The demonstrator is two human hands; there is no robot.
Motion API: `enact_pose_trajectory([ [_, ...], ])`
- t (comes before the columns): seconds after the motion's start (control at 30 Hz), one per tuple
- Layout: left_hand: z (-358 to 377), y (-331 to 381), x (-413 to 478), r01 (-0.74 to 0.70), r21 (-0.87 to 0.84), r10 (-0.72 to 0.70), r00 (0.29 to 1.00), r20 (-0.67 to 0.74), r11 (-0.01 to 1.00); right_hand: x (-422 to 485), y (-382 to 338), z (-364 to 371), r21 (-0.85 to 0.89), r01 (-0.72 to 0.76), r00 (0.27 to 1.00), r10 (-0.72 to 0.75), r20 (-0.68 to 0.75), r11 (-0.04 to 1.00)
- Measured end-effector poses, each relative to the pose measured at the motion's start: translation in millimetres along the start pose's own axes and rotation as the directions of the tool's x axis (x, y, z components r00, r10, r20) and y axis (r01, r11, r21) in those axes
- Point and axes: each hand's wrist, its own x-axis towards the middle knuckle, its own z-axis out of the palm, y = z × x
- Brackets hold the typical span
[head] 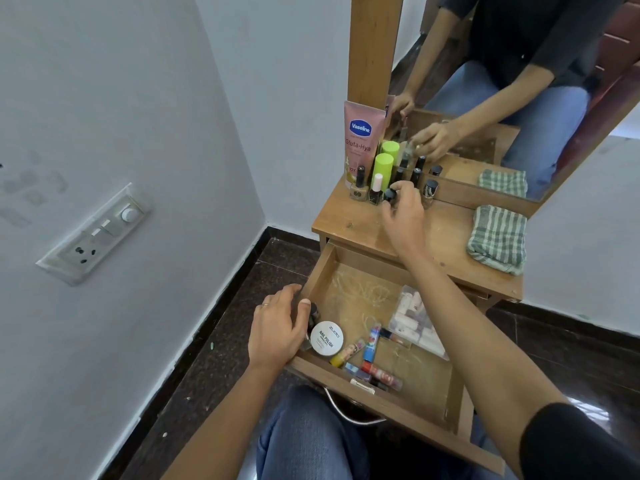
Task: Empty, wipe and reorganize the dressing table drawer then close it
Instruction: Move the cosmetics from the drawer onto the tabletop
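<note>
Wooden dressing-table drawer [320, 271] is pulled out under the wooden tabletop [446, 237], w/ stuff inside: white round nail-polish tub [326, 338], loose coloured lip-balm tubes [370, 348], clear plastic box of lipsticks [412, 317]. L hand [278, 327] is at the drawer's left-front corner, fingers & thumb curled round a small dark bottle [313, 311]. R hand [403, 211] is over the tabletop, fingertips pinching a black-capped nail polish bottle [389, 195] beside a row of other polish btls [360, 185], near a pink Vaseline tube [362, 133]. Folded green-white checked cloth [497, 237] lies on the tabletop's right.
</note>
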Motion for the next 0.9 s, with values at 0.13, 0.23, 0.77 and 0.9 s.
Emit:
enact_pose_trajectory([
  [0.13, 0.3, 0.3, 0.7, -0.001, 0.002, 0.001, 1.0, 0.007, 1.0, 6.8, 9.8, 7.6, -0.032, -0.004, 1.0, 0.005, 0.011, 0.999],
  [0.23, 0.3, 0.3, 1.4, 0.005, 0.008, -0.005, 1.0, 0.01, 1.0, 9.7, 12.9, 11.8, 0.009, -0.05, 0.999, 0.05, -0.016, 0.999],
  [0.77, -1.6, 2.9, 1.0, 0.008, -0.009, -0.008, 1.0, 0.012, 1.0, 15.2, 21.5, 24.7, 0.053, -0.18, 0.981, 0.183, -0.058, 0.982],
  [0.9, -1.9, 3.7, 1.3, 0.009, -0.01, -0.009, 1.0, 0.01, 1.0, 1.6, 9.2, 15.0, 0.055, -0.129, 0.983, 0.135, -0.128, 0.99],
])
